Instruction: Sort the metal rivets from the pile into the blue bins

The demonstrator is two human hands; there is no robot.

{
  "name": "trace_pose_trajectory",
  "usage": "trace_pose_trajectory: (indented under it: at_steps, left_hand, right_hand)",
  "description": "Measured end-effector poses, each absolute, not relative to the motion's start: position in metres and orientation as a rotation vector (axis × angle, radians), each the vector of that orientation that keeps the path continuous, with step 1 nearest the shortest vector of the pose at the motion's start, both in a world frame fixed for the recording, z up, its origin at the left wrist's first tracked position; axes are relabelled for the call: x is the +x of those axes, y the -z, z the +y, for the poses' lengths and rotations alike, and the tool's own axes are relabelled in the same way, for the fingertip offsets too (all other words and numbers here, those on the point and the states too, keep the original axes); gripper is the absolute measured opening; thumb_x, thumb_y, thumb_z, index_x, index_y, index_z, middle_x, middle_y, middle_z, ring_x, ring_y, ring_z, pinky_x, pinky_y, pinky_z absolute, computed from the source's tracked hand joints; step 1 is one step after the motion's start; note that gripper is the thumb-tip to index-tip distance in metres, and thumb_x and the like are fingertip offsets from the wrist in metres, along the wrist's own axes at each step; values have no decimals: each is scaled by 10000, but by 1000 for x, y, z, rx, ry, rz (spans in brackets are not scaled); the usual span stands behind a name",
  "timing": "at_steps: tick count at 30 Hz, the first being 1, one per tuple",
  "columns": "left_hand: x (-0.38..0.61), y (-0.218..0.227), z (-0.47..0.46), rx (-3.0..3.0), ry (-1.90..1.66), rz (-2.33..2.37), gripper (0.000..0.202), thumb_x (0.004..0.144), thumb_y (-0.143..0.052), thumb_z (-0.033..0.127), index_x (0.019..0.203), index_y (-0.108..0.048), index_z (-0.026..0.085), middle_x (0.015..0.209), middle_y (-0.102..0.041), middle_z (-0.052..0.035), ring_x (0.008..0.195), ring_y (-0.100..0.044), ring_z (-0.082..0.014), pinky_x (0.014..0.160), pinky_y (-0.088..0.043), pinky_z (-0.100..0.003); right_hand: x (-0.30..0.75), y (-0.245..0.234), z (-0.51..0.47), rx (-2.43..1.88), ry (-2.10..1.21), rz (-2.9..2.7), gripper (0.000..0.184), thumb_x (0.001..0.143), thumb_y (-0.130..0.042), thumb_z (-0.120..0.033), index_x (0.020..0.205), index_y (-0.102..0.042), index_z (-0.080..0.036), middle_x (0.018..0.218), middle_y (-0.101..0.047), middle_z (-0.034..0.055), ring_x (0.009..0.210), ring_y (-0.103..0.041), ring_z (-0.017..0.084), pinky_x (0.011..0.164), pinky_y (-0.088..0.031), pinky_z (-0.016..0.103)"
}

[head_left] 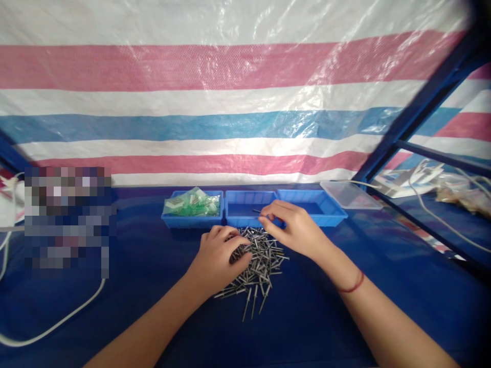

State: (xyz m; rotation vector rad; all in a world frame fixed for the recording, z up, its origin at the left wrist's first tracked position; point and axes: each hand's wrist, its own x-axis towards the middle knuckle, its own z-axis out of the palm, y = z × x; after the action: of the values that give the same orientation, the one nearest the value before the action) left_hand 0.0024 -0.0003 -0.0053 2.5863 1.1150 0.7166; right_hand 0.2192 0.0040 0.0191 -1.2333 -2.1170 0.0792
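Observation:
A heap of small grey metal rivets (261, 263) lies on the blue table (299, 317) in front of me. My left hand (217, 258) rests on the heap's left side with its fingers curled into the rivets. My right hand (293, 227) hovers over the heap's far edge and pinches a single rivet (256, 210) between fingertips, its tip over the middle blue tray (249, 207). A thin red string circles my right wrist.
Three blue trays stand in a row behind the heap: the left one (192, 219) holds a green plastic bag, the right one (312, 207) looks bare. A clear lid (351, 197) lies further right. White cables (53, 324) run at left and right. A striped tarp hangs behind.

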Motion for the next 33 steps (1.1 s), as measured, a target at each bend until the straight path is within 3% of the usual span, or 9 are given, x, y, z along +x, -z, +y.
trace_pose_trajectory:
  at_steps: [5,11,16,24,30,33]
  left_hand:
    - [2,6,-1,2606,-659,1119,132,826,-598,277,933,-672,252,1068,-617,-36,1001,-521,-232,838,-369,-397]
    - [1,8,0,2604,-657,1100,126,847,-575,268,929,-668,250,1077,-613,-34,996,-523,-223,840,-364,-393]
    - [1,6,0,2572,-683,1101,138,850,-579,276,943,-677,254,1065,-620,-38,1004,-523,-231,841,-375,-391]
    - [5,3,-1,2402,-924,988,189,845,-618,323,1012,-658,245,978,-676,-37,962,-577,-216,864,-420,-357]
    - [7,2,-2,2250,-1059,982,85,861,-597,279,858,-651,214,826,-694,-14,778,-629,-166,729,-454,-272]
    - [6,-1,-3,2232,-1119,993,67,859,-595,248,844,-647,208,822,-693,-13,784,-635,-163,727,-460,-265]
  right_hand:
    - [230,-29,-11,-1284,-504,-2381,104,718,-557,-133,634,-578,-190,620,-546,-24,560,-494,100,547,-353,240]
    - [240,-20,-18,-1664,-751,-2331,96,594,-653,-154,599,-564,-189,577,-582,-10,519,-518,121,465,-319,232]
    - [240,-24,-21,-1657,-789,-2367,162,643,-570,-97,522,-510,-187,501,-545,-16,453,-470,108,446,-283,243]
    - [220,-31,-23,-1246,-714,-2235,117,792,-500,-123,762,-597,-182,679,-573,-9,605,-510,115,571,-390,239]
    - [197,-24,-26,-1054,-638,-2161,97,848,-508,-159,816,-594,-190,744,-587,5,637,-520,111,597,-411,240]
    - [195,-21,-26,-1090,-645,-2082,65,855,-538,-218,846,-596,-190,756,-592,6,632,-519,111,587,-420,239]
